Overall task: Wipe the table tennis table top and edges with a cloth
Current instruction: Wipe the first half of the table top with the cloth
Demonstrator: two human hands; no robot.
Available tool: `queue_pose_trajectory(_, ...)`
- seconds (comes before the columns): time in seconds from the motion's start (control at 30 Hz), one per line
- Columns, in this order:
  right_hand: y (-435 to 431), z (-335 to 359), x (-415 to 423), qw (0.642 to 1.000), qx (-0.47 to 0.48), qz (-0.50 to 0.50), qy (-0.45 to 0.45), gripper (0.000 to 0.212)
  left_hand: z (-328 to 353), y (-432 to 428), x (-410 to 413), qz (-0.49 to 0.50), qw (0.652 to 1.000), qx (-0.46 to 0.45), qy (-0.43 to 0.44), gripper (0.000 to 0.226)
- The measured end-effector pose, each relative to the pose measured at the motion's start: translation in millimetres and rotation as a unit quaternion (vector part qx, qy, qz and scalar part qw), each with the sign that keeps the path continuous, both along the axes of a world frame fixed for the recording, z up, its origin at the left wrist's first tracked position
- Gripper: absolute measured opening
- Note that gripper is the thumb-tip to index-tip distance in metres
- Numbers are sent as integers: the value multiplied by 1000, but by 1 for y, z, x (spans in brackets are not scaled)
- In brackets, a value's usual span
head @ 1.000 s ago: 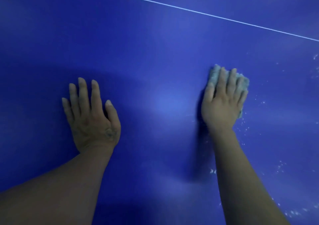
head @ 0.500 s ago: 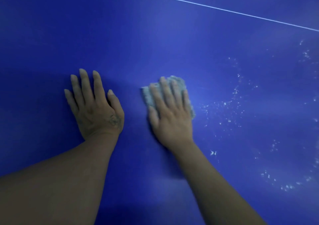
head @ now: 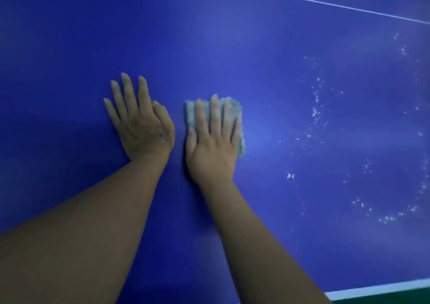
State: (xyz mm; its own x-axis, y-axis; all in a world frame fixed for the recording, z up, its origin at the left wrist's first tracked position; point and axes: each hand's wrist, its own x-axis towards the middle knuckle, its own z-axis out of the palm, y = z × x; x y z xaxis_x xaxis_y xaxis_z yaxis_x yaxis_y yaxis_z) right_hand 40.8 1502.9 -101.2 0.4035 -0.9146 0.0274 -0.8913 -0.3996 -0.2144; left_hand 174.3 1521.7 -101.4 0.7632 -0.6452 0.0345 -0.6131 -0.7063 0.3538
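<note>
A deep blue table tennis table top [head: 256, 47] fills nearly all of the head camera's view, unevenly lit, with a brighter patch near the middle and darker blue toward the left. A thin white painted line [head: 325, 3] slants across the far upper right. At the lower right corner I can make out the table's broad white edge stripe [head: 384, 289], with a narrow dark green strip [head: 400, 300] below it in the view; of the room itself I can tell nothing more. Scattered white specks [head: 316, 112] lie in a loose arc over the right part of the surface, well apart from both hands. The person's left hand [head: 142, 126] lies flat, palm down, on the bare blue, its fingers straight and slightly spread, the thumb drawn in alongside, a dark mark [head: 161, 133] on its back near the thumb. Just beside it, the right hand [head: 211, 145] presses palm down on a small, pale grey, fluffy cloth [head: 189, 113], fingers straight and close together on top of it, not curled round it. The cloth lies flat on the table directly under that hand's fingers and palm. Its fuzzy edges show past the fingertips, left of the index finger and along the little-finger side. A narrow strip of blue separates the two hands. The bare left forearm [head: 81, 233] reaches in from the lower left corner, the bare right forearm [head: 256, 233] from the bottom centre.
</note>
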Motion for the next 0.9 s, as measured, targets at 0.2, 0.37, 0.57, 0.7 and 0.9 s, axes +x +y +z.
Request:
queue_pose_trajectory(0.2, 9, 3, -95, 993, 4, 109, 47, 55, -1, 79, -11, -183, 983, 19, -8, 61)
queue_pose_trajectory(0.37, -57, 7, -144, 993, 51, -59, 91, 62, -2, 141, -43, -210, 976, 60, -4, 63)
queue_pose_trajectory(0.57, -32, 9, -70, 975, 76, -183, 100, 61, -4, 146, -47, -213, 974, 74, -25, 60)
queue_pose_trajectory(0.7, 53, 13, -36, 997, 35, -32, 60, 59, 0, 146, -46, -217, 973, 73, -21, 60)
queue_pose_trajectory(0.9, 52, 5, -120, 994, 15, 98, 46, 57, -1, 146, -47, -211, 976, 51, -23, 58)
